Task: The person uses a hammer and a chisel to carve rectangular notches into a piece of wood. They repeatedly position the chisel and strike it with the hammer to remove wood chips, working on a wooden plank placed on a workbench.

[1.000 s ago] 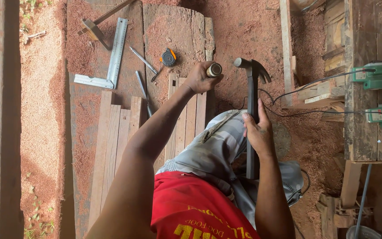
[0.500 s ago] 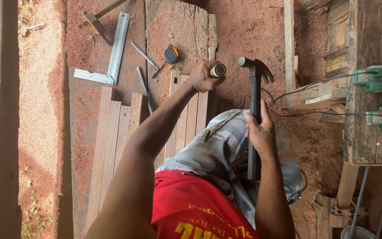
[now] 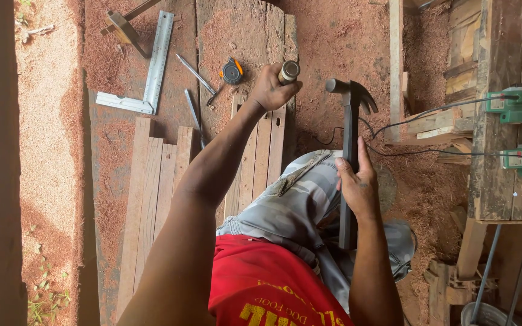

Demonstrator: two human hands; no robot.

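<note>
My left hand [image 3: 271,90] grips the wooden handle of a chisel [image 3: 288,71], held upright over narrow wooden slats [image 3: 260,154] that lie on a board. My right hand [image 3: 356,184] is closed around the dark handle of a claw hammer [image 3: 350,96], whose head is raised to the right of the chisel. My knee in grey camouflage trousers [image 3: 300,202] is between the two arms.
A metal square [image 3: 152,66], a tape measure [image 3: 232,71], two thin metal tools [image 3: 194,96] and more slats [image 3: 152,181] lie to the left. Green power tools [image 3: 518,105] with a cable sit on timber at right. Sawdust covers the ground.
The view has shifted slightly. The hammer head has drifted a little to the right; both hands keep their grips.
</note>
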